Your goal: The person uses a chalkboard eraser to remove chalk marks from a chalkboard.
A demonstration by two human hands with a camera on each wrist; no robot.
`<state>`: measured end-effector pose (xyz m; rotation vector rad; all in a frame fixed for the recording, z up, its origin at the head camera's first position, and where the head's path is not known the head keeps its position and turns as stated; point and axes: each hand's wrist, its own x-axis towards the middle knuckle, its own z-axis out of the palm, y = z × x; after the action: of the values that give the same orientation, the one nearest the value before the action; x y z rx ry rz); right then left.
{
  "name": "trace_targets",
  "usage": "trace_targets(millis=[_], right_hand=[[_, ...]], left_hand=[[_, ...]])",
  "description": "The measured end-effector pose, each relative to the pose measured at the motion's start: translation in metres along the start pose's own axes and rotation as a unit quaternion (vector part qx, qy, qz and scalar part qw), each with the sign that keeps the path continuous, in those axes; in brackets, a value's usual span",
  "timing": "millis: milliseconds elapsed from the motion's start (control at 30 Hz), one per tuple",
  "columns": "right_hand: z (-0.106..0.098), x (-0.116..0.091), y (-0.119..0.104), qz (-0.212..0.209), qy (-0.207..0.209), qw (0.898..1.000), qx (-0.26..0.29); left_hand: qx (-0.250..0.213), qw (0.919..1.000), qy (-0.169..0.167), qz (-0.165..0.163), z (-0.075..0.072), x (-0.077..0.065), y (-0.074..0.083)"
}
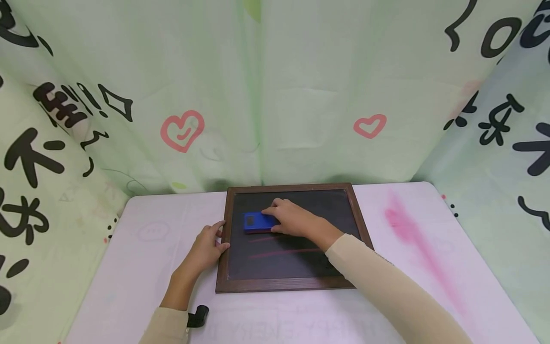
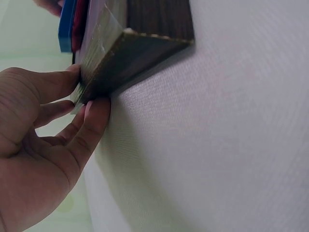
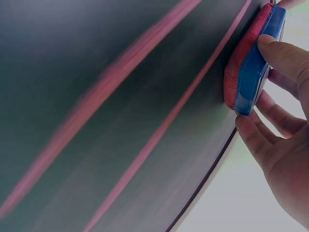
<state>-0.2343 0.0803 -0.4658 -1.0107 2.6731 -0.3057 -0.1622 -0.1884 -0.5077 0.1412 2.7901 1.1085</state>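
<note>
A small blackboard [image 1: 296, 267] in a brown wooden frame lies on the table. Two pink chalk lines show on it, the lower chalk line [image 1: 283, 253] running nearly level in the head view. My right hand [image 1: 296, 220] grips a blue chalkboard eraser [image 1: 253, 222] by its sides, thumb on one side and fingers on the other. The eraser's red felt [image 3: 234, 82] rests against the board, left of its middle. At the left edge of the frame [image 2: 104, 53], my left hand [image 1: 205, 248] holds on with bent fingers and thumb.
A white table [image 1: 172, 210] bears the board, with a pink smear [image 1: 404, 224] on its right side. Printed pale-green curtains [image 1: 301, 95] stand behind and at both sides. A black strap piece [image 1: 198, 316] sticks out at the left wrist.
</note>
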Motion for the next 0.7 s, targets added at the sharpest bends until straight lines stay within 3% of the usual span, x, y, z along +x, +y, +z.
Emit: trace_targets(millis=[367, 700], right_hand=[[0.0, -0.03, 0.034, 0.017, 0.019, 1.0, 0.001], [-0.006, -0.07, 0.067, 0.046, 0.046, 0.998, 0.028]], left_hand=[[0.001, 1.0, 0.003, -0.002, 0.0, 0.0, 0.001], [0.001, 1.0, 0.003, -0.001, 0.0, 0.0, 0.001]])
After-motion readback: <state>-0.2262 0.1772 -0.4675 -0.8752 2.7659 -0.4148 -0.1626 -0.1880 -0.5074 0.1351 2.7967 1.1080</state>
